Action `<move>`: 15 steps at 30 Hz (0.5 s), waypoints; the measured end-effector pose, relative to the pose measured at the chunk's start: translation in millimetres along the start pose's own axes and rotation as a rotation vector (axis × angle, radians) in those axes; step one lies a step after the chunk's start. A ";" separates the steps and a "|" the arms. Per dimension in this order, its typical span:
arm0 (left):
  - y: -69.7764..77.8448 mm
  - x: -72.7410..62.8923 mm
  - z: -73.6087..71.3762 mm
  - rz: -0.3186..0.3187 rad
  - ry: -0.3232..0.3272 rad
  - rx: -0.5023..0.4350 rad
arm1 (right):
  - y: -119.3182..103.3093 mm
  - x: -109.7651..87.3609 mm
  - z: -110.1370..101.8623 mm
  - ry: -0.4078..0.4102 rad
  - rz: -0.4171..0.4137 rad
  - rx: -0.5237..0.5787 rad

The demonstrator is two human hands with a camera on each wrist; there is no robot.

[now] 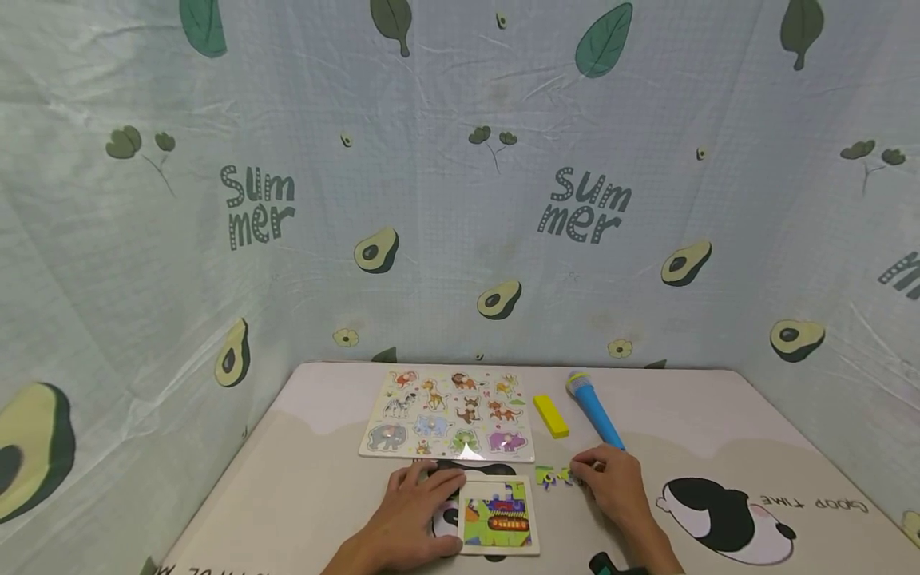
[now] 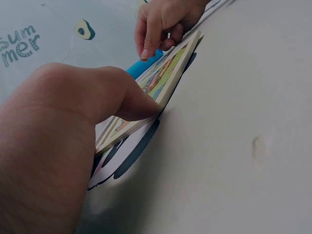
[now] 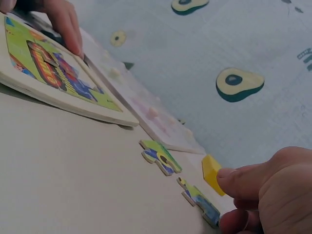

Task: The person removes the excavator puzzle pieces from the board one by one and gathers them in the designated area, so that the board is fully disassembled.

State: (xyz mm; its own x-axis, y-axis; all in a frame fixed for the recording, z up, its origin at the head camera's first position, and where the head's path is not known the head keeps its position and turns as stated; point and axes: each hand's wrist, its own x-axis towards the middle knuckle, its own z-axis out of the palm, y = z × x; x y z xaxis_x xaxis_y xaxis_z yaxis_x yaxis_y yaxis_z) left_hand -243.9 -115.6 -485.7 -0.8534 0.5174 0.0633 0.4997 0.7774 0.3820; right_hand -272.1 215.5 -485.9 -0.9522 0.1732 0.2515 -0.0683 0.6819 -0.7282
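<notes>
Here we are at the bench [image 1: 309,447], and the left hand [image 1: 413,519] grips the framed puzzle [image 1: 499,551] by its left side, fingers at the far corner, thumb bent against the near edge. The puzzle lies flat in front of us, its colourful vehicle picture face up inside a pale wooden border.

Over to the right hand [image 1: 614,487]: its fingers are bent, thumb and fingertips reaching down at the second loose piece [image 3: 199,200]. From this angle we can't fairly tell whether they pinch it or merely touch it. Just beside that one, between it and the frame, we see the first loose piece [image 3: 160,156], green with dark blue and a yellow ring.

Beyond the frame we have the animal board [image 1: 377,411], lion, zebra and elephant among its figures. To its right comes a yellow block [image 1: 551,416], then a blue microphone [image 1: 598,413], lying aslant, its handle running towards the right hand.
</notes>
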 end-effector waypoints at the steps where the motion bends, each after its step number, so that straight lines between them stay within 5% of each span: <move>1: 0.0 0.0 0.1 -0.002 -0.003 -0.001 | -1.1 -0.2 -0.4 -0.001 -0.011 0.008; 15: -1.3 -0.8 1.0 0.009 0.011 -0.001 | -30.3 -9.6 4.6 -0.099 -0.092 0.113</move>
State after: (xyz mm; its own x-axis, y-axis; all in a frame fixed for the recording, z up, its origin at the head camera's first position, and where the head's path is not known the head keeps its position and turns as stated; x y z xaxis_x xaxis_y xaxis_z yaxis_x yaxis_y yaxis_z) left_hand -243.7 -116.6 -487.2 -0.8505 0.5203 0.0764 0.5070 0.7727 0.3819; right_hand -262.3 189.9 -469.2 -0.9646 0.0389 0.2608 -0.1845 0.6068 -0.7731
